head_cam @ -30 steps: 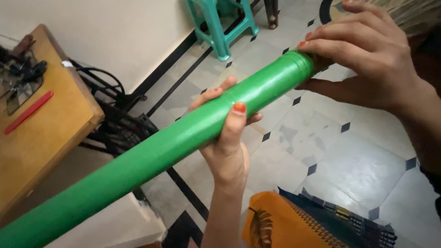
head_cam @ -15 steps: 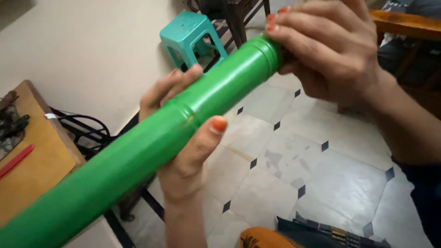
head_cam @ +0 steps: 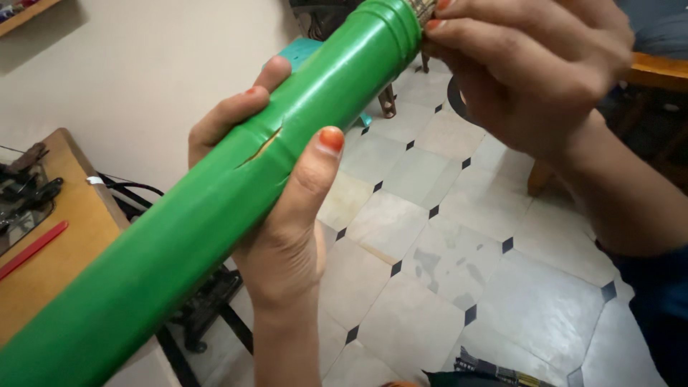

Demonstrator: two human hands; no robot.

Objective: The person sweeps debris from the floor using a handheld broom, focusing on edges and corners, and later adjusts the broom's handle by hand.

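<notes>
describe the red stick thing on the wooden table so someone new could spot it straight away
Start at the wooden table along the left edge, below the long green tube. On its top lies a thin red stick, slanting. It is the only red thing there; the dark metal machine part sits above it.

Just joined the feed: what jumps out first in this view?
A long green tube runs diagonally from bottom left to top centre, with a small split near its joint. The left hand wraps its middle; the right hand pinches at its far open end. A wooden table with a red pen sits at left.
</notes>
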